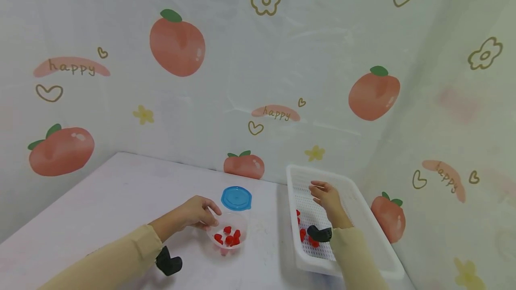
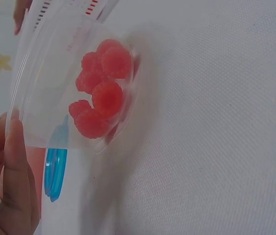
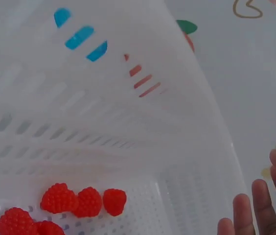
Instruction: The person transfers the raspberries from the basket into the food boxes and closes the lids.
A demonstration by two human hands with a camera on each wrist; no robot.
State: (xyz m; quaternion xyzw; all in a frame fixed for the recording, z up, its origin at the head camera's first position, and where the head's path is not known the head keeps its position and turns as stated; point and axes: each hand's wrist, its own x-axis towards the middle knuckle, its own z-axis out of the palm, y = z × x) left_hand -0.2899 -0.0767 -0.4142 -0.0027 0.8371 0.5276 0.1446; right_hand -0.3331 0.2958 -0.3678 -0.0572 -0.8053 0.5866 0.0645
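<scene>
My left hand [image 1: 197,211] pinches the rim of a clear plastic bowl [image 1: 243,219] between thumb and fingers. Several red raspberries [image 1: 229,240] lie in the bottom of this bowl. In the left wrist view the clustered raspberries [image 2: 107,98] show through its wall. My right hand [image 1: 329,200] is over the white perforated basket [image 1: 301,256] with fingers apart and nothing held. More raspberries [image 3: 86,201] rest on the basket floor; in the head view the right wrist and its black camera hide part of that floor.
A blue round lid [image 1: 236,198] lies flat on the white table [image 1: 121,191] just behind the bowl. The basket's tall wall [image 3: 196,127] stands between bowl and right hand. Behind the table hangs a white curtain [image 1: 225,57] printed with peaches.
</scene>
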